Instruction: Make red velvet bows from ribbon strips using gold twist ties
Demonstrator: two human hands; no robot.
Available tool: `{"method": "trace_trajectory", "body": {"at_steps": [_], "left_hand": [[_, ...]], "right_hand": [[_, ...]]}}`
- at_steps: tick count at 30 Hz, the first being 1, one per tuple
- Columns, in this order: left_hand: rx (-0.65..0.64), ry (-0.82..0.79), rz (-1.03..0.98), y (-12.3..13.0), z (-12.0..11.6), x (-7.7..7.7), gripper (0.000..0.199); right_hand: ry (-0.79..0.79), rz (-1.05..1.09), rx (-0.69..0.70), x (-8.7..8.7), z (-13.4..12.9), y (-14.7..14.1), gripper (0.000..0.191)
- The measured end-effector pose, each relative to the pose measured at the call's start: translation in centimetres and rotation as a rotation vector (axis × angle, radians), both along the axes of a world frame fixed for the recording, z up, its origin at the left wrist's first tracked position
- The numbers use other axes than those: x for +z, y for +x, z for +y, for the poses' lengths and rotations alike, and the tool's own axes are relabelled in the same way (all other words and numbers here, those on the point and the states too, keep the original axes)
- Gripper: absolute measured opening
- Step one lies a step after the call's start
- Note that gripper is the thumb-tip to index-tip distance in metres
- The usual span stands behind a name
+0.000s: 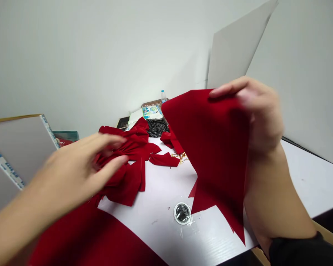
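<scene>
My right hand grips the top edge of a large red cloth piece, which hangs down over the white table. The fingers of my left hand are apart, with nothing seen between them. That hand is slightly blurred and hovers in front of a pile of red fabric bows. Below my left forearm, another red cloth spreads over the table's near edge. A round object with clear tape around it lies on the table, left of the hanging cloth's lower end.
Behind the bows are a crumpled black plastic bag, a printed packet and a water bottle. Gold ties lie near the middle. White boards stand at the left and the back right.
</scene>
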State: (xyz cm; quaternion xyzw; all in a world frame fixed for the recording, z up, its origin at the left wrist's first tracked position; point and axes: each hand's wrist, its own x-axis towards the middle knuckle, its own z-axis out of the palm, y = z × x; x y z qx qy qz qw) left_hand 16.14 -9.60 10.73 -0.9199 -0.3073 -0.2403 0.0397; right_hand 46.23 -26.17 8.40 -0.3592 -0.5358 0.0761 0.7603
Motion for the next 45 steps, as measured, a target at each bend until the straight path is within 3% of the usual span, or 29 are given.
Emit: {"method": "trace_trajectory", "body": {"at_steps": [2, 4, 8, 12, 15, 17, 21, 24, 28, 32, 36, 40, 45], "left_hand": [[-0.263, -0.071, -0.276, 4.7, -3.2, 0.8, 0.046], [-0.387, -0.118, -0.444, 7.8, -5.0, 1.0, 0.046], [-0.518, -0.271, -0.420, 10.2, -5.6, 0.5, 0.022], [-0.463, -0.383, -0.431, 10.1, -5.1, -0.8, 0.005], [-0.368, -0.404, -0.586, 9.1, -4.0, -2.0, 0.004], [-0.302, -0.372, -0.747, 8.1, -2.8, -2.5, 0.007], [-0.175, -0.280, -0.940, 6.0, 0.0, -2.7, 0.012], [-0.118, -0.231, -1.034, 4.7, 2.1, -2.4, 0.014], [-0.027, -0.230, -1.152, 4.0, 4.6, -2.5, 0.015], [0.092, -0.275, -1.184, 4.0, 6.9, -3.2, 0.017], [0.150, -0.351, -1.243, 3.9, 9.2, -4.1, 0.019], [0.216, -0.509, -1.316, 3.8, 10.6, -4.8, 0.018], [0.309, -0.596, -1.330, 3.8, 11.0, -5.1, 0.015]], "right_hand": [[-0.034, -0.190, -0.050, -0.3, 0.1, -0.5, 0.012], [-0.091, -0.303, 0.005, -0.7, 0.2, -0.9, 0.021], [-0.184, -0.420, 0.132, -1.1, 0.4, -1.3, 0.057], [-0.306, -0.500, 0.225, -1.3, 0.6, -1.2, 0.077], [-0.407, -0.484, 0.327, -1.8, 1.5, -0.7, 0.085], [-0.555, -0.584, 0.382, -2.4, 2.4, -0.1, 0.071], [-0.907, -0.842, 0.410, -4.6, 3.9, 1.9, 0.018], [-0.962, -0.709, 0.411, -7.3, 4.0, 3.9, 0.018], [-0.918, -0.273, 0.368, -11.5, 3.3, 6.6, 0.030], [-0.768, 0.059, 0.126, -14.5, 3.3, 8.5, 0.037], [-0.519, 0.374, -0.072, -15.9, 4.4, 9.3, 0.045], [-0.360, 0.570, -0.090, -16.4, 5.4, 9.1, 0.047], [-0.303, 0.646, -0.091, -16.8, 6.1, 8.2, 0.048]]}}
